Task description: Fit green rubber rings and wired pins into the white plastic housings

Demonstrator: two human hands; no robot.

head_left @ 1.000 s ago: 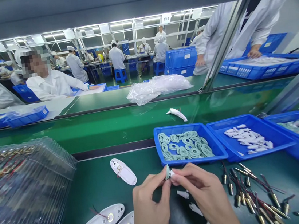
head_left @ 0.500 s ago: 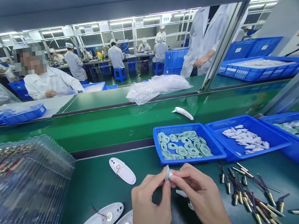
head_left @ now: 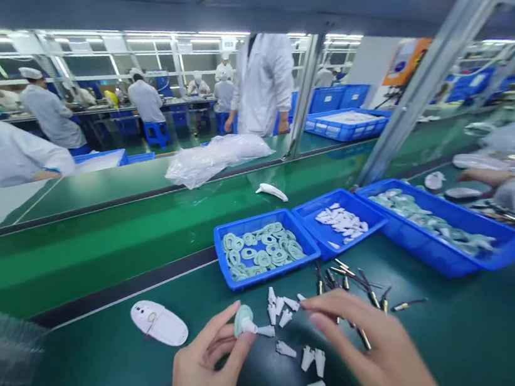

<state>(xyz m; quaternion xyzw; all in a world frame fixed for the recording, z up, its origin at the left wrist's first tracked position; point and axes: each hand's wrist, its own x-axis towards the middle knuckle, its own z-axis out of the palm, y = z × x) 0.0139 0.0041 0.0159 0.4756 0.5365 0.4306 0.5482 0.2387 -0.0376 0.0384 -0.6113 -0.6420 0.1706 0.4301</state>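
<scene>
The left hand [head_left: 204, 368] pinched one green ring [head_left: 240, 317], fitted with one white piece [head_left: 248, 326], above the bench [head_left: 94, 360]. The right hand [head_left: 369, 339] was spread, thumb and forefinger parted, beside one of about a dozen loose white tabs [head_left: 285, 349]; contact could not be determined. Three blue trays [head_left: 441, 257] stood beyond: two bore green rings, one white tabs, heaped past counting. Three white shells [head_left: 161, 324] lay at left, one wholly visible; wired metal cylinders [head_left: 403, 306], partly hidden and uncounted, lay at right.
</scene>
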